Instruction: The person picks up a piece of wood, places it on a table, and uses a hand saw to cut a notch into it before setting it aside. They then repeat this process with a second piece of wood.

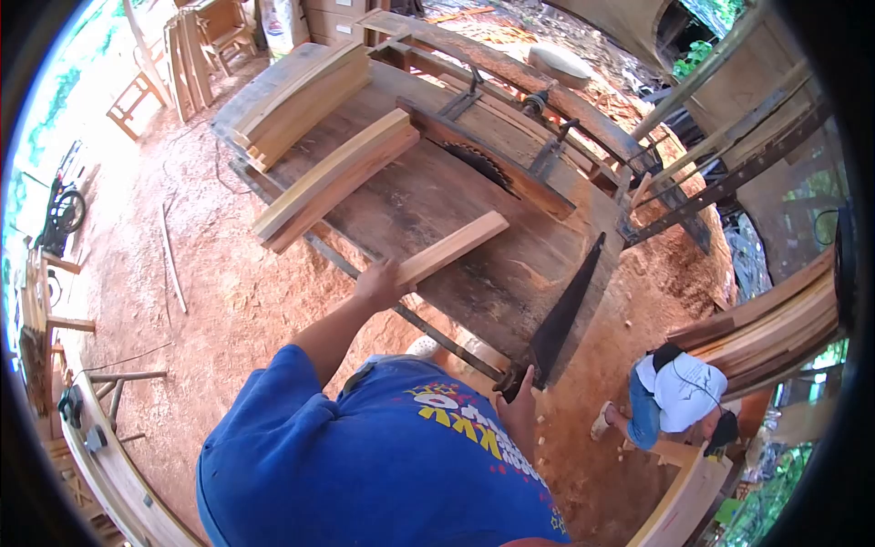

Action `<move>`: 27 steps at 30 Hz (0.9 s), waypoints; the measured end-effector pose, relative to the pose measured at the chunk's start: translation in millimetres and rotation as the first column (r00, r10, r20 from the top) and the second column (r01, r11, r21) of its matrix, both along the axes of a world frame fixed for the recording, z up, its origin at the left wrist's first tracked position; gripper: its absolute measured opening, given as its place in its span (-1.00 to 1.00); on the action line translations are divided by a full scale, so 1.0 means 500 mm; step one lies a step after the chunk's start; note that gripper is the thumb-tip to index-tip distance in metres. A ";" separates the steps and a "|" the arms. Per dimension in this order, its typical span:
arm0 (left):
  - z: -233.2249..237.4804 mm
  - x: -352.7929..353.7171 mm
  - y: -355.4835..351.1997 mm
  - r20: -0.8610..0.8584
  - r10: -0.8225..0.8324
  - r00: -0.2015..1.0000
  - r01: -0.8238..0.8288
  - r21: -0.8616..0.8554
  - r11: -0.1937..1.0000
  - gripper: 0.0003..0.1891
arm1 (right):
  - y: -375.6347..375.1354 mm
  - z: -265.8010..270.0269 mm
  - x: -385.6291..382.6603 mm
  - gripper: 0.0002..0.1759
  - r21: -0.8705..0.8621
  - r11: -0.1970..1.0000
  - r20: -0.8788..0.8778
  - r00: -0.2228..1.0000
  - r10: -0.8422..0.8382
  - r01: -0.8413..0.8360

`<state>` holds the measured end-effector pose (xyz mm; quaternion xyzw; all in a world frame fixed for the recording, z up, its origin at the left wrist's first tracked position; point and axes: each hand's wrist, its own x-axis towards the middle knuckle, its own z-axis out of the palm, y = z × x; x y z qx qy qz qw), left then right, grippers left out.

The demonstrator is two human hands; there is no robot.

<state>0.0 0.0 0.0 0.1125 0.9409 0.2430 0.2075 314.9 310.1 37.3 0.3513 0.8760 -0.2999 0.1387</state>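
Yard: an open-air wood yard with a red sawdust floor [228, 292]; a heavy wooden table [437, 210] stands in the middle of it.
Blade: a circular saw blade [480, 164] rises through the table top beside a long board, and no guard shows over its teeth.
Left hand: the left hand [378, 284] is clamped on the near end of a short plank [453, 246].
Short plank: it lies flat on the table, its far end pointing toward the blade, near it but apart.
Right hand: the right hand [519, 410] is at the table's near corner, against the handle of a handsaw [570, 305] — whether the fingers close round it cannot be told.
Handsaw: it lies along the table's right edge, with the handle past the corner.
Stacks: stacked planks [333, 178] lie on the far left of the table.
Bystander: a person [679, 392] crouches on the floor to the right.
Risk, plank: held by one end only, it could twist or kick if it meets the teeth.
Risk, left hand: it could slide forward along the plank toward the bare blade.
Risk, handsaw: lying at the edge, a nudge could tip it off — toward legs, or the crouching person.
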 end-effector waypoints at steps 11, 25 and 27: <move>0.114 0.053 -0.208 -0.245 0.290 0.925 -0.267 0.126 0.956 -0.30 | -0.005 -0.055 0.032 0.42 0.017 0.999 -0.036 0.998 0.046 -0.045; 0.316 -0.549 -0.501 -0.559 0.385 0.734 -0.453 0.020 0.891 -0.42 | -0.042 -0.066 -0.017 0.52 0.130 0.991 0.182 0.981 -0.061 0.037; 0.302 -0.654 -0.549 -0.568 0.356 0.742 -0.414 0.030 0.910 -0.41 | -0.058 -0.081 -0.032 0.54 0.161 0.986 0.174 0.983 -0.063 0.035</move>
